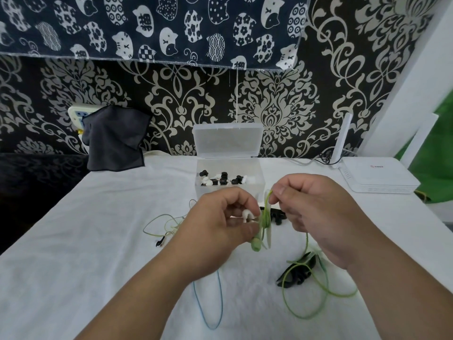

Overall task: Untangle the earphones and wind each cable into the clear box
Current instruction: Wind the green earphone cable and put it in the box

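Winding the green cable (265, 218) just before the clear box (257, 165), I pinch its coil in my left grip (220, 224) and a loop in my right grip (311, 204); next, I judge, another snug wrap.

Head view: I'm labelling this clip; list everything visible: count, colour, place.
clear box: one, open, centre back
earbud pieces: several, black and white, inside box
green cable: one, between hands, looping onto cloth right
thin cable: one, yellowish-green, left of hands
blue cable: one, on cloth below left wrist
black earphones: one bundle, under green loops
white earbud: one, in left hand
dark cloth: one, back left
router: one, white, far right
tablecloth: one, white, covering table
left hand: grips white earbud and green cable
right hand: pinches green cable
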